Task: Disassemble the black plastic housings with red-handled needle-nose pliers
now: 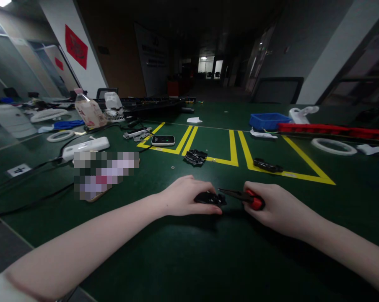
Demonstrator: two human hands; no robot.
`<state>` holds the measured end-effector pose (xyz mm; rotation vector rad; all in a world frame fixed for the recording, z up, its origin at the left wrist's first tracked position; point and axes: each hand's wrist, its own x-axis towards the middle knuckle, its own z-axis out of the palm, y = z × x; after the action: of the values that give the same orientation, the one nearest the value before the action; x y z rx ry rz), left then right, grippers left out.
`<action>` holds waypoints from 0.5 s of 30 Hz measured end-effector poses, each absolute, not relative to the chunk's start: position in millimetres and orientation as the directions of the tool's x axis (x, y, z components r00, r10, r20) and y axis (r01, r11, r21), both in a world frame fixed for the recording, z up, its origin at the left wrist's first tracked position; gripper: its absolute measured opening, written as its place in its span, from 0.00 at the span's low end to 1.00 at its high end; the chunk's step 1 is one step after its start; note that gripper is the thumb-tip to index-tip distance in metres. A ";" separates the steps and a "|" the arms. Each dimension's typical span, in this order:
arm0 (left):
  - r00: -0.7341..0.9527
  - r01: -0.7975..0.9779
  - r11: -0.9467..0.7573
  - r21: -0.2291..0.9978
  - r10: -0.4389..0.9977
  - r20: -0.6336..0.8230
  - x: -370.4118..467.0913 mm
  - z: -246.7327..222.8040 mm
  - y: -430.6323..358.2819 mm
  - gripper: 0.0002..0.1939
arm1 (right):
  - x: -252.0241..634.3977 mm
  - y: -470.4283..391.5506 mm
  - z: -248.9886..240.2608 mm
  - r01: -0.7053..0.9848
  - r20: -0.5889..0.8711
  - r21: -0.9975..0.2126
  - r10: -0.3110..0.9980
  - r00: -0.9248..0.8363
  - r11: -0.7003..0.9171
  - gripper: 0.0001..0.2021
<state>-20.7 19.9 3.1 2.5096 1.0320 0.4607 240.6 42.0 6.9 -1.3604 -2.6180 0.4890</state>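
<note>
My left hand (189,197) grips a small black plastic part (208,198) between thumb and fingers, low over the green table (164,260). Its exact kind is unclear. My right hand (268,205) is closed around the red handles of a pair of pliers (240,194). The dark jaws point left, close to the right end of the black part; whether they touch it I cannot tell. Beyond my hands lies a cluster of black plastic pieces (195,157). Farther right, another long black part (268,165) rests by the yellow tape.
Yellow tape (233,147) marks areas on the table. At left are a phone-like device (163,140), a white power strip (87,147), cables and a bottle (89,110). A blue bin (269,121), a red rail (334,131) and a white ring (333,147) stand at right.
</note>
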 end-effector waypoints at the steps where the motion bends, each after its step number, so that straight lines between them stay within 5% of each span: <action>1: 0.676 0.591 -0.657 0.468 0.720 0.158 -21.0 3.4 19.4 0.21 | 240.0 41.6 8.9 0.770 -0.043 -0.370 0.818 -0.573 0.520 0.06; 15: 0.653 0.454 -0.754 0.475 0.644 0.398 -23.8 -4.2 12.2 0.22 | 238.9 33.5 29.9 0.731 -0.135 -0.467 0.777 -0.614 0.497 0.09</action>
<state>-23.8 12.2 -4.2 2.5391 0.8731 0.7992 238.9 33.5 29.9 -1.3322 -2.6361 0.7535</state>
